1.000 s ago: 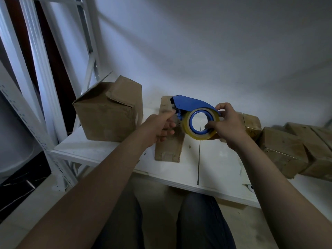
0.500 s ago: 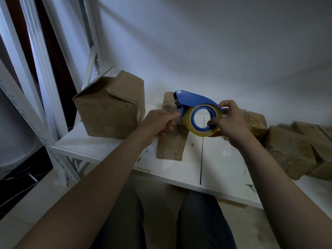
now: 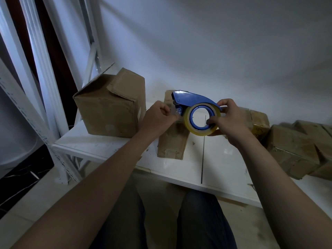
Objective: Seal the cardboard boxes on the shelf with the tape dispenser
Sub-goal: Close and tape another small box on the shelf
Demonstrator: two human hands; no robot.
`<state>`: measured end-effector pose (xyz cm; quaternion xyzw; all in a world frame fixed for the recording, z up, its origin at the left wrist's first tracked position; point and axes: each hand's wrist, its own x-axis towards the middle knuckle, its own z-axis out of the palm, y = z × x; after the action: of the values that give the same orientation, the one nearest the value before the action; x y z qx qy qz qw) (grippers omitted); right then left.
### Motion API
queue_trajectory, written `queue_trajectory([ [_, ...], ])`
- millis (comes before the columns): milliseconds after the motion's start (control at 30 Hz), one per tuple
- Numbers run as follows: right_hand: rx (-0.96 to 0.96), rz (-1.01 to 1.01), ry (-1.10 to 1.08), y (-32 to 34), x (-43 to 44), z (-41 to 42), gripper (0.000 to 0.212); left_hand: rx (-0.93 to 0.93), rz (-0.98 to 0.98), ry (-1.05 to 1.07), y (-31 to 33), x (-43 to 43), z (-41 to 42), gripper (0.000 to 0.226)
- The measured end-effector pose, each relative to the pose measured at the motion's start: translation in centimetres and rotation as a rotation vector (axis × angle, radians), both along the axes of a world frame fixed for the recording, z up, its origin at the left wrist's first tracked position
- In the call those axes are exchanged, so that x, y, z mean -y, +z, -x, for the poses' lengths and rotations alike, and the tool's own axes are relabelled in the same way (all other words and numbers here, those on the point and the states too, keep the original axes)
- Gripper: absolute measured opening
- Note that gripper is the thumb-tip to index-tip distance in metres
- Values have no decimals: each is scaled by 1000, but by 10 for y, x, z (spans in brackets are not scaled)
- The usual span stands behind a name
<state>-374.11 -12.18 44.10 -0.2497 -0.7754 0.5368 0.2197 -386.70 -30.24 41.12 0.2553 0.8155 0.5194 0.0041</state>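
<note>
White shelf [image 3: 224, 159] bears cardboard boxes [image 3: 107, 112], contents unseen; right hand [image 3: 231, 121] grips tape dispenser [image 3: 194, 100], left hand [image 3: 158, 117] pinches tape end [image 3: 175, 114].

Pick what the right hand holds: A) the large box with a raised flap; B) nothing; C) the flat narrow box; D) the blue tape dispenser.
D: the right hand grips the blue tape dispenser around its tape roll, while the left hand pinches the tape end.
</note>
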Motion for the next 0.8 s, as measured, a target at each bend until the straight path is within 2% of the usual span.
queue_trajectory([
  [67, 9, -5, 4, -1, 0, 0, 50, -105, 47, -18, 0, 3, 1, 19],
  [167, 27, -37, -9, 0, 0, 0, 49, -262, 82, -64, 3, 10, 7, 28],
  [267, 45, -67, -32, -1, 0, -1, 45, -391, 128, -150, 4, 18, 15, 28],
  [400, 41, -53, -44, 0, 0, -2, 43, -421, 180, -205, 2, 26, 20, 27],
  [533, 42, -45, -64, 4, -3, -5, 44, -421, 155, -168, -2, 36, 26, 13],
  [633, 34, -37, -67, 6, -6, -7, 45, -204, 36, -148, -8, 34, 25, 5],
  [700, 33, -35, -75, 8, -6, -7, 45, 43, -70, -143, -7, 28, 15, 11],
  [800, 32, -38, -75, 10, -6, -7, 46, 428, -96, -117, 1, 19, -8, 29],
])
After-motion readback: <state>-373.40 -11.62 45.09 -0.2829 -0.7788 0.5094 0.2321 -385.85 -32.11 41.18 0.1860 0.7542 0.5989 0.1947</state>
